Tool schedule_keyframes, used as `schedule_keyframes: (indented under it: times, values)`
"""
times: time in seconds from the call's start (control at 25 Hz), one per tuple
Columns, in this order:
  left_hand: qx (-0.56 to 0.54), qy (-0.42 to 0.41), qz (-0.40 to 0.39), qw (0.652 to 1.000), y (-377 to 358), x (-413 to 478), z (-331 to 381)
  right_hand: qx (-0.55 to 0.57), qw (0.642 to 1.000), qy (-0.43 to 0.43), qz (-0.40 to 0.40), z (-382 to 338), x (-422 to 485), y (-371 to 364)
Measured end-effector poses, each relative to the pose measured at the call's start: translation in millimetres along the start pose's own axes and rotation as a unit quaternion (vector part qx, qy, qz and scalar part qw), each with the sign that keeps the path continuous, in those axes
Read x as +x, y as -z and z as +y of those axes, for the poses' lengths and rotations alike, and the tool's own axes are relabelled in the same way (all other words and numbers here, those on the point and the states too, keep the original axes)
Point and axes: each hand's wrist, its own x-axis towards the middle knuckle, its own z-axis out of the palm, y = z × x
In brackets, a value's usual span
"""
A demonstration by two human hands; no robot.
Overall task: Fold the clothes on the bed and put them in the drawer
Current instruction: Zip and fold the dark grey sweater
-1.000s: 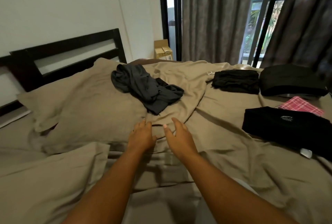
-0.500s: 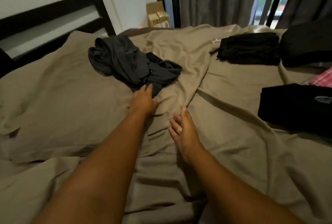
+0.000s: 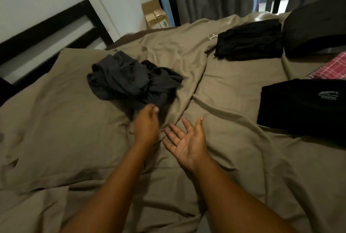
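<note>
Left hand (image 3: pixel 147 125): back up, fingers curled at the near edge of the crumpled grey garment (image 3: pixel 129 81); blur hides whether the cloth is pinched. Right hand (image 3: pixel 187 140): palm up, fingers spread, holding nothing, just above the bed sheet (image 3: pixel 234 167). The garment lies unfolded, heaped beside the pillow (image 3: pixel 56 113). Folded black stack (image 3: pixel 249 41), folded black piece with logo (image 3: pixel 299 109) and red plaid item (image 3: pixel 333 69): on the right, apparently done. Drawer: not in view, so stowing is judged outstanding.

The left hand (image 3: pixel 147 124) and right hand (image 3: pixel 187 139) are bare, with short pale nails at the fingertips (image 3: pixel 155 109); behind the fingers, wrists and forearms are uncovered, sleeveless
</note>
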Motion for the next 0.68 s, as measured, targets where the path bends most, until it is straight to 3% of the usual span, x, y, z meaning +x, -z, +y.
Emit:
schedule_keyframes:
  times: [0.08,0.16,0.24,0.32,0.44,0.6,0.68]
  values:
    - [-0.079,-0.025,-0.1,0.992,7.3,-75.1,23.2,0.005,0.999,0.001,-0.033,-5.8,-17.5,-2.4]
    - [-0.154,0.006,-0.193,0.969,14.1,-144.0,39.0,0.036,0.996,0.008,-0.08,-16.7,-36.7,-2.1]
    - [-0.221,0.054,-0.235,0.945,29.0,-194.7,58.0,0.001,0.995,0.028,-0.092,-27.5,-61.2,-9.9]
    - [-0.287,0.093,-0.224,0.927,44.9,-219.6,69.9,-0.042,0.997,0.047,-0.053,-37.5,-79.8,-22.9]
    - [-0.304,0.1,-0.187,0.929,68.5,-227.3,78.0,-0.058,0.989,0.102,-0.091,-46.9,-138.1,-28.2]
    - [-0.227,0.062,-0.085,0.968,81.8,-231.1,81.9,-0.056,0.983,0.157,-0.075,-62.7,-216.3,-10.4]
    - [-0.158,-0.016,-0.094,0.983,80.5,-232.1,89.2,-0.054,0.975,0.199,-0.084,-73.6,-251.8,14.4]
